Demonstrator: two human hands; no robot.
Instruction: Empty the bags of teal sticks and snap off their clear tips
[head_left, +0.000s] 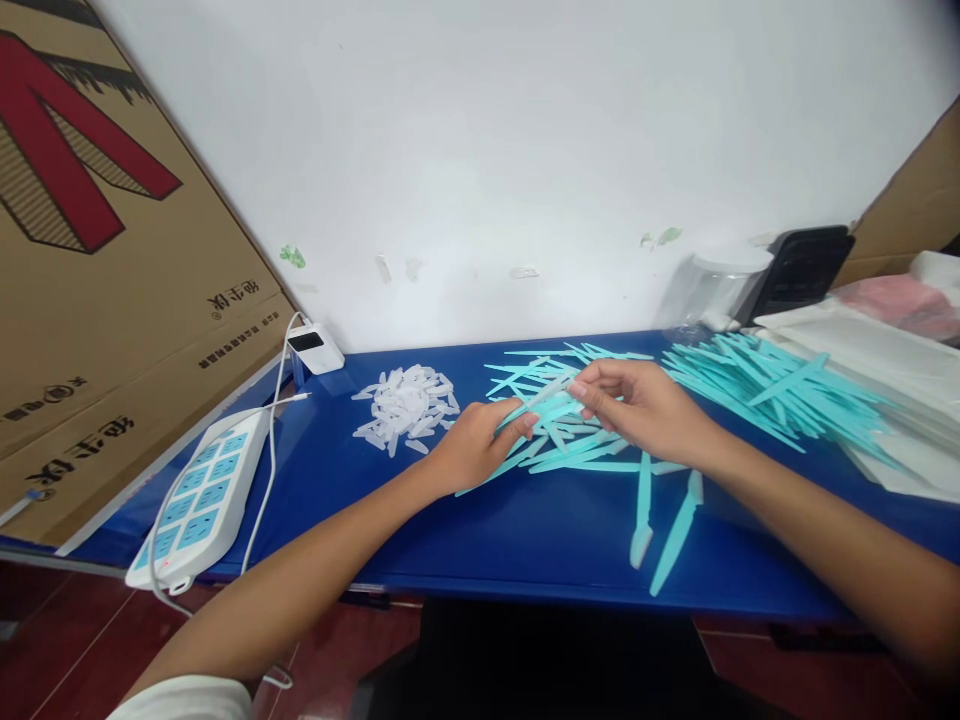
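Between my two hands is a slim turquoise eyebrow razor (541, 396), held over a loose heap of the same razors (577, 455). My left hand (486, 440) grips its left end between thumb and fingers. At the other end, the thumb and fingertips of my right hand (626, 402) are pinched on its tip; whether they also hold a small cap is hidden. To the left lies a pile of small whitish translucent caps (409, 405). Two separate razors lie near the front edge, one (643, 515) beside the other (679, 535).
A second heap of razors (780, 385) lies at the right, by white plastic bags (892, 440). A clear lidded jar (720, 285) stands near the wall. On the left are a power strip (199, 500), a white device (316, 350) with a cable, and a large cardboard box (150, 280).
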